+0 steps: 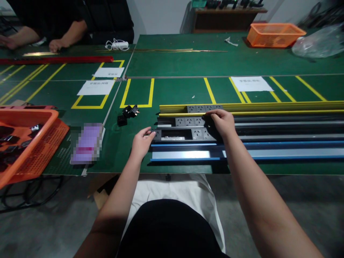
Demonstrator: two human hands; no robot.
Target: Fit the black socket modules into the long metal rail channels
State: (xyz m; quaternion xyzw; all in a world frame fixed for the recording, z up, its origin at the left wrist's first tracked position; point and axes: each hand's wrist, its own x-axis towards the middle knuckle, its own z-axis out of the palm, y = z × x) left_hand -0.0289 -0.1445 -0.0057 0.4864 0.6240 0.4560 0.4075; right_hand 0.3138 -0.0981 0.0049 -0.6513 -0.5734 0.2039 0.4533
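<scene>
My left hand (142, 142) is at the left end of a black rail, thumb and fingertips closed on a black socket module (157, 135) in its channel. More socket modules (202, 134) sit farther along that rail, past a gap. My right hand (223, 123) reaches over the rails, its fingers bent together at the near edge of the yellow rail (182, 114); whatever is between them is hidden. Several sockets (200, 108) lie in the yellow rail's channel, and others (189, 122) fill the black rail between. Closest to me is a blue-edged rail (180, 154).
Loose black socket parts (128, 111) lie left of the rails. An orange basket (51, 125) of black parts and a blurred purple item (87, 143) are farther left. Across the table are another person's hand (56, 44), an orange basket (274, 36) and a plastic bag (319, 43).
</scene>
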